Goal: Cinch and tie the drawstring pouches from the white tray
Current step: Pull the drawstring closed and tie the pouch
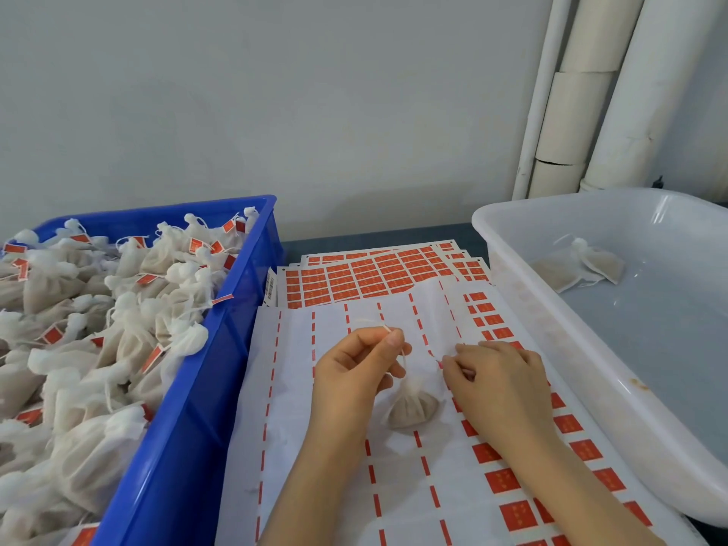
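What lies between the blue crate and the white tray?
Head view: sheets of red labels cover that stretch; above them the left hand pinches a pouch by its string, the right hand beside it.

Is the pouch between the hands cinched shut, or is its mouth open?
Cinched: the pouch is gathered tight at its neck, below the string the left hand pinches.

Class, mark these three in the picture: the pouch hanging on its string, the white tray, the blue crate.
pouch [413,407], head view, on its filled body.
white tray [669,340], head view, on its bare floor.
blue crate [205,388], head view, on its outer side wall.
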{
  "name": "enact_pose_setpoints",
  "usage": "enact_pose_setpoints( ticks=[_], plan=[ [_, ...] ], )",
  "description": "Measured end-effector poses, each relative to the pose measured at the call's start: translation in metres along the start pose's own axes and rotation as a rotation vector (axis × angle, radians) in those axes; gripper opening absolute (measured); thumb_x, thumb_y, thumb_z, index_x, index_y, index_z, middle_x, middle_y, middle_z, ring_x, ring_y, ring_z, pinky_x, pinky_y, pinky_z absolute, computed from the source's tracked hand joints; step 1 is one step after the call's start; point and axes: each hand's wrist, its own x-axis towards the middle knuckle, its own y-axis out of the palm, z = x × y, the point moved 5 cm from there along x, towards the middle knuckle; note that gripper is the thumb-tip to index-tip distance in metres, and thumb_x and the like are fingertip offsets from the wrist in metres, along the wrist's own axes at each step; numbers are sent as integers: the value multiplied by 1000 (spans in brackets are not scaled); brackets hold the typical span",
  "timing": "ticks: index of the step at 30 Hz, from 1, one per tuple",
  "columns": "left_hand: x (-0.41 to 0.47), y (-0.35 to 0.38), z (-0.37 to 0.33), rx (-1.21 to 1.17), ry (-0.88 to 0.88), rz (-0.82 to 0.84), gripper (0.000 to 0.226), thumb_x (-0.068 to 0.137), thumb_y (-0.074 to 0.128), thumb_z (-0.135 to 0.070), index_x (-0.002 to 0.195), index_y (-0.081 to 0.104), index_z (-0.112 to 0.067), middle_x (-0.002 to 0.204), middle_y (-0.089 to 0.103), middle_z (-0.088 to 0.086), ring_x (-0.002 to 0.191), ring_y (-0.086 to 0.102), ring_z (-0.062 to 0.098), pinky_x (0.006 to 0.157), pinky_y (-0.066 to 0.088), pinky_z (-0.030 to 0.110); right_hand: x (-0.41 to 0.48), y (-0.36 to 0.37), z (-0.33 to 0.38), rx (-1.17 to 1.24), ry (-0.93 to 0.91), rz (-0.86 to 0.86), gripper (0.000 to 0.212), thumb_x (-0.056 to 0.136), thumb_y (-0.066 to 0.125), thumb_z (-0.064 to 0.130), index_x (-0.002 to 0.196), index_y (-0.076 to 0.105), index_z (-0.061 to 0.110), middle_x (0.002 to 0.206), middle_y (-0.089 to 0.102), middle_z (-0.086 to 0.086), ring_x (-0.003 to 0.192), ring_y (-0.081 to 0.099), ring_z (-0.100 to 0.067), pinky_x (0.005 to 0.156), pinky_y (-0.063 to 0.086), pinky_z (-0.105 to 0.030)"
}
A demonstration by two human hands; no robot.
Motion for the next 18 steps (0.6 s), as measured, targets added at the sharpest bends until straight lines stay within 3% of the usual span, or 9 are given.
enact_pose_setpoints(
  ticks=[5,8,10,12,14,16,18],
  plan=[
    [-1,-1,-1,-27,2,1,20,63,64,-45,74,75,-33,77,72,-5,65,65,10,62,52,19,5,-2,-6,85,42,-63,29,87,52,43,100,70,23,110,67,5,99,57,-13,94,38,-29],
    [-1,-1,-1,-45,8,5,20,63,62,-44,74,76,-35,83,73,-7,79,69,11,66,53,19,6,-14,-11,325,111,-186,39,81,46,45,95,67,16,98,60,3,89,52,-13,82,39,-24],
    [-1,-2,-2,-93,-8,5,16,68,63,-38,75,77,-32,85,74,-3,82,71,15,67,54,21,5,-24,-11,402,139,-248,41,78,39,48,92,64,18,93,52,7,86,53,-14,84,41,-27],
    [-1,-4,-3,-172,-39,-2,14,74,63,-28,76,77,-28,85,74,2,77,72,20,64,55,24,2,-32,-9,499,140,-284,37,78,37,50,89,59,22,89,54,8,78,56,-11,80,46,-24],
    [-1,-6,-5,-230,-62,-12,14,73,64,-26,76,77,-27,83,74,5,71,71,22,60,55,27,-2,-38,-8,617,152,-305,35,79,37,51,87,57,23,82,59,10,71,59,-5,66,47,-14],
    [-3,-6,-8,-271,-77,-11,16,69,63,-30,75,77,-27,80,73,5,65,70,21,56,55,27,-6,-44,-9,661,173,-347,35,80,35,53,85,56,25,75,58,17,65,59,1,56,39,-5],
    [-4,-5,-9,-301,-87,9,17,68,62,-32,75,77,-28,77,73,5,59,68,19,51,54,26,-9,-49,-10,688,182,-387,36,81,34,55,84,55,26,70,57,18,62,58,2,57,35,-4]
  ],
)
